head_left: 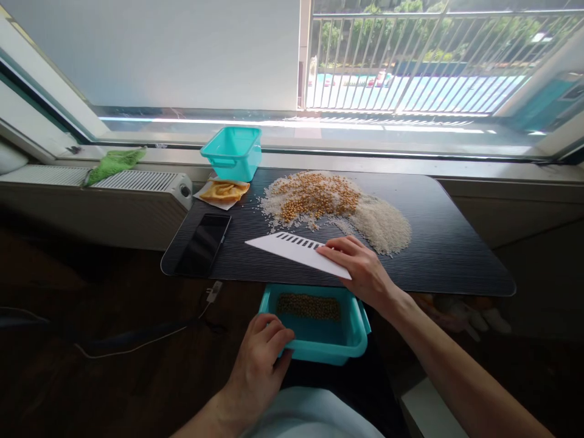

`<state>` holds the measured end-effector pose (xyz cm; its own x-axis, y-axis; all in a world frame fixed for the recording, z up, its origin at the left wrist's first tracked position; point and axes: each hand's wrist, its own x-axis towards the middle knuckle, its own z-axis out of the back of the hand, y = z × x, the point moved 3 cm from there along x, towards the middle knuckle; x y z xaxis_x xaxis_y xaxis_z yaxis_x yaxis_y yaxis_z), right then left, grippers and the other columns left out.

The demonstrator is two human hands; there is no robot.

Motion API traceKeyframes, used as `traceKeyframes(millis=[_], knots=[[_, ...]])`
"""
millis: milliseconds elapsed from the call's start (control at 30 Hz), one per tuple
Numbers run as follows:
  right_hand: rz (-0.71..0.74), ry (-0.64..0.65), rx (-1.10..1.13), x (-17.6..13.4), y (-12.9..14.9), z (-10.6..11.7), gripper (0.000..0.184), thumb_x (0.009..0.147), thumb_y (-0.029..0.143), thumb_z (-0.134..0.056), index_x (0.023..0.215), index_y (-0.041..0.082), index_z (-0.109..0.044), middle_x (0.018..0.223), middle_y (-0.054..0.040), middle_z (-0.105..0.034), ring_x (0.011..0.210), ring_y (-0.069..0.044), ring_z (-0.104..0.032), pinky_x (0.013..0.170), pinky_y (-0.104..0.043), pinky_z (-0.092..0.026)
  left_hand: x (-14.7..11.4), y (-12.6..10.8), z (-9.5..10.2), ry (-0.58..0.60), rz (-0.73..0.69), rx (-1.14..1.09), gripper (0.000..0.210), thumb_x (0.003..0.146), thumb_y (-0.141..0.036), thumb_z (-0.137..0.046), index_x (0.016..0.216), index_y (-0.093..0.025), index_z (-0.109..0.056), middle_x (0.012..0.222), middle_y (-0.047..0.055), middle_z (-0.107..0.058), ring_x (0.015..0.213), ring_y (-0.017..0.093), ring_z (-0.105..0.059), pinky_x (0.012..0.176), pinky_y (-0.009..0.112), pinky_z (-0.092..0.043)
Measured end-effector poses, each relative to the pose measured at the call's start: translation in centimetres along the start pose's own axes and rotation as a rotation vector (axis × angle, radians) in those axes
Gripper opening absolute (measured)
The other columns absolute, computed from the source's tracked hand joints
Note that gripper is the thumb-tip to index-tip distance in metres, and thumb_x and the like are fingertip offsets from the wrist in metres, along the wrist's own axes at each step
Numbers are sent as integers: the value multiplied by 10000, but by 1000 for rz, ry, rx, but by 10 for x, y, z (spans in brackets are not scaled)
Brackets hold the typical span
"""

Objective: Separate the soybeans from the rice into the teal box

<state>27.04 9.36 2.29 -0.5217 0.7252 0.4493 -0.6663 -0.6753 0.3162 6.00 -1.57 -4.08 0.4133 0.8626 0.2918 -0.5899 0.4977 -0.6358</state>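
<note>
My right hand (358,261) grips a flat white slotted scraper (296,250) by its right end. The scraper is tilted above the front part of the dark table (447,243), with its row of slots along the far side. My left hand (267,353) is closed on the near left rim of a turquoise bin (328,353), below the table's front edge. Small round yellowish-brown beans (308,306) lie on the bin's floor at its far side. Behind the scraper, golden beans (314,191) lie spread over a heap of white rice-like grains (385,225).
A second turquoise bin (235,155) stands at the table's back left corner, behind yellow-orange food on a white wrapper (223,191). A phone (205,243) lies at the left edge. A radiator (150,182) with a green cloth (116,164) is further left, below the window.
</note>
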Motion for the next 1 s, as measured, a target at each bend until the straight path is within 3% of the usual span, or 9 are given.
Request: traceKeyframes(millis=[133, 300, 433, 533, 600, 667, 767, 1000], knots=[[34, 21, -99, -16, 5, -20, 324, 916, 112, -437, 1135, 194, -661, 1056, -115, -660, 917, -213, -556, 779, -329, -531, 7, 0, -4, -20, -10, 22, 171, 836, -52, -538, 925, -178, -611, 830, 58, -631, 879, 244, -553, 743, 415, -539], [-15, -16, -182, -35, 5, -35, 322, 930, 125, -439, 1150, 203, -660, 1077, -120, -647, 927, -220, -558, 792, -342, -539, 15, -8, 2, 108, -4, 124, 200, 806, -51, -557, 929, -191, -629, 921, 67, -627, 964, 266, -557, 846, 476, -527], [-71, 10, -197, -34, 2, -40, 353, 924, 127, -440, 1187, 229, -653, 1094, -117, -643, 941, -224, -552, 799, -360, -547, 13, -16, 15, 142, 14, 214, 285, 762, -72, -625, 1020, -193, -622, 1023, 81, -630, 1057, 297, -543, 923, 525, -498], [-83, 9, -207, -33, 0, -41, 373, 915, 112, -441, 1198, 237, -650, 1112, -112, -640, 949, -221, -548, 813, -362, -544, 15, -22, 27, 124, -16, 155, 286, 785, -128, -649, 1057, -205, -601, 1045, 64, -628, 1049, 264, -564, 1003, 518, -453], [-85, 10, -228, -33, 0, -42, 369, 913, 111, -450, 1196, 236, -651, 1123, -111, -638, 950, -224, -547, 823, -369, -538, 22, -21, 38, 38, -80, 116, 195, 847, -150, -604, 1032, -212, -597, 1006, 45, -635, 1051, 230, -576, 1073, 502, -396], [-78, 15, -248, -33, 0, -43, 353, 913, 112, -459, 1184, 221, -656, 1126, -116, -638, 949, -229, -546, 827, -373, -532, 33, -12, 55, -165, -103, 178, 130, 883, -144, -566, 988, -209, -607, 964, 37, -636, 1034, 215, -587, 1085, 492, -379], [-67, 18, -249, -34, -1, -44, 339, 916, 114, -466, 1175, 215, -659, 1125, -121, -636, 955, -233, -543, 822, -373, -526, 52, 16, 79, -408, -4, 404, 137, 892, -192, -556, 992, -181, -649, 988, 78, -642, 1039, 256, -584, 1037, 505, -401], [-74, -8, -218, -34, -1, -45, 351, 898, 97, -491, 1183, 214, -659, 1117, -124, -629, 948, -237, -546, 820, -377, -516, 84, 82, 99, -347, 430, 765, 367, 943, -334, -442, 1137, -106, -654, 1226, 211, -599, 1256, 391, -441, 1013, 635, -320]])
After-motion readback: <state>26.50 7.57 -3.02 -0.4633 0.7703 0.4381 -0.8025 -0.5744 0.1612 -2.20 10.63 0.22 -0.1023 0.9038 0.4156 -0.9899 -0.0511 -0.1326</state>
